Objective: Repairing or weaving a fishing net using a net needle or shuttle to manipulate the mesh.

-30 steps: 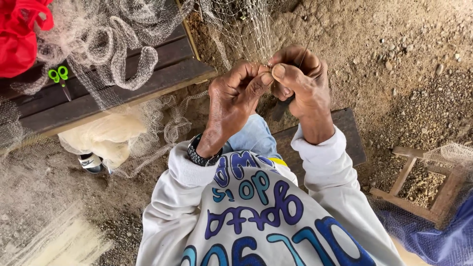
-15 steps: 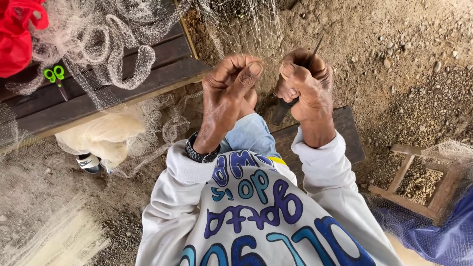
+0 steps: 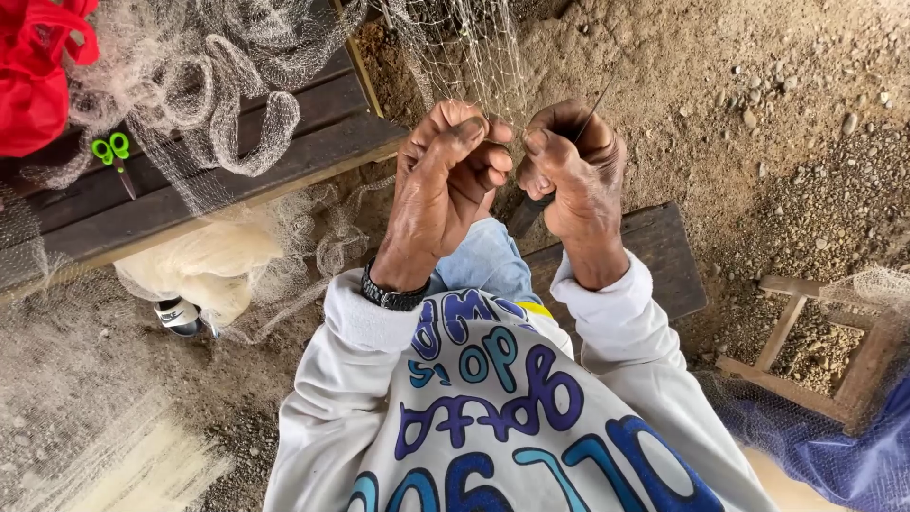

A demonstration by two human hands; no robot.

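- Head view, hands: left hand [image 3: 445, 185] and right hand [image 3: 573, 171] are held close together at chest height, thumbs nearly touching.
- L. fingers are pinched shut on the fine fishing net [image 3: 464, 52], which hangs taut from above down to the fingertips.
- R. hand is closed on a thin dark netting needle [image 3: 595, 100]; tip points up-right, lower end is hidden behind the fist.
- Step in hand, as judged: a mesh knot is being worked. Net should be kept taut by the L. pinch, and twine drawn snug w/o slack.
- Surroundings: green-handled scissors [image 3: 112, 152] lie on the wooden bench [image 3: 313, 142], well apart; more net is heaped there. A wristwatch [image 3: 389, 294] is worn on the L. wrist.
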